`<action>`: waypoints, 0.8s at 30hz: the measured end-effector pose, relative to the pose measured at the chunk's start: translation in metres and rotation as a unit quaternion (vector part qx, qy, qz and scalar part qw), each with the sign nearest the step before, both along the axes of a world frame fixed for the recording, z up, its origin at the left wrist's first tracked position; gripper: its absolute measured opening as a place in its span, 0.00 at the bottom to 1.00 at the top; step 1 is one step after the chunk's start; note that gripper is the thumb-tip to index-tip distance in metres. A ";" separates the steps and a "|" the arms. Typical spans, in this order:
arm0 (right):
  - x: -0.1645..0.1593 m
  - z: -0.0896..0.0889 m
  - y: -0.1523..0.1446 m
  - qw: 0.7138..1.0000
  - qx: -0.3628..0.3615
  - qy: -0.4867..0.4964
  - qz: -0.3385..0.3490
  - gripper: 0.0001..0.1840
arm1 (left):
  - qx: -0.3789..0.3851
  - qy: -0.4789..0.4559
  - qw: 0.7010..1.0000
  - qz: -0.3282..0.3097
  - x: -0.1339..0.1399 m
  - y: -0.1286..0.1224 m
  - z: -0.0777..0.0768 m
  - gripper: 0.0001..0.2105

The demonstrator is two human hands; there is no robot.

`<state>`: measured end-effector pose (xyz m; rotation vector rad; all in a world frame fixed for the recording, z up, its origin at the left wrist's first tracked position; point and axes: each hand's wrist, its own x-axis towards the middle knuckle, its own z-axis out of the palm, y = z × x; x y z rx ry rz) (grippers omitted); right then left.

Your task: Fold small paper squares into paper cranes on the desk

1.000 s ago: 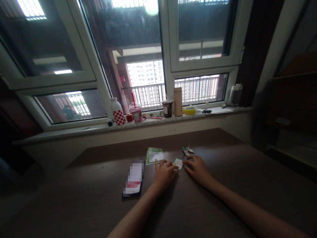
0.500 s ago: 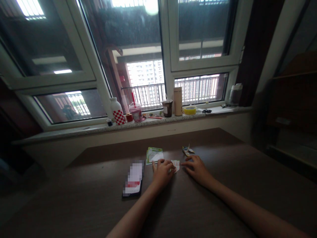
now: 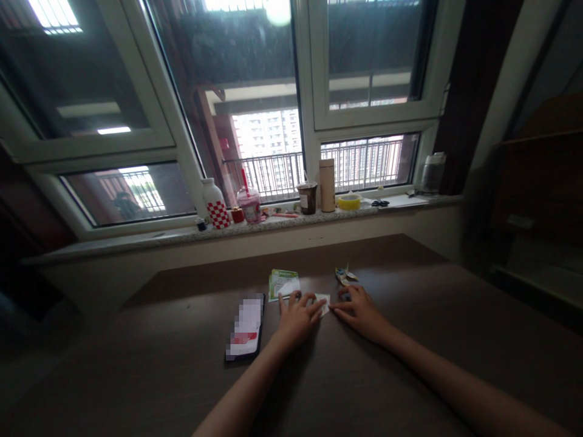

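My left hand (image 3: 298, 318) lies palm down on the brown table (image 3: 182, 388). Its fingers are spread, and the thumb rests on a small pale printed slip of paper (image 3: 325, 305) that is partly covered by the hand. At the slip's right edge are the fingertips of my right hand (image 3: 359, 309), which is loosely bent with fingers apart; whether they touch the paper I cannot tell. Green-and-white printed cards or leaflets (image 3: 284, 284) lie just beyond my left fingers. A crumpled, colourful wrapper-like piece (image 3: 345, 277) sits behind my right hand.
Left of my left hand lies a phone (image 3: 246, 328) with a blurred screen. Along the windowsill (image 3: 268, 229) stand a checked bottle (image 3: 215, 205), drink cups (image 3: 308, 197), a tan flask (image 3: 327, 185), yellow tape (image 3: 349, 201), scissors (image 3: 380, 204) and a clear container (image 3: 432, 174).
My left hand's fingers have spread and its thumb has moved over onto the slip. The right hand's fingertips have shifted slightly left to the slip's edge.
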<state>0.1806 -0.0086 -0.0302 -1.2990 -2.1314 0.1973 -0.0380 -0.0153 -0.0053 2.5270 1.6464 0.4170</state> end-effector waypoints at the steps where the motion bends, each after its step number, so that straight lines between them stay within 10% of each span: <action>1: 0.000 0.001 0.000 1.000 -0.001 -0.005 0.000 0.11 | -0.002 0.001 1.000 0.001 0.000 0.000 0.000 0.18; 24: -0.015 0.012 0.002 0.982 0.034 -0.125 -0.135 0.13 | 0.014 0.041 0.999 0.010 -0.001 -0.001 0.000 0.18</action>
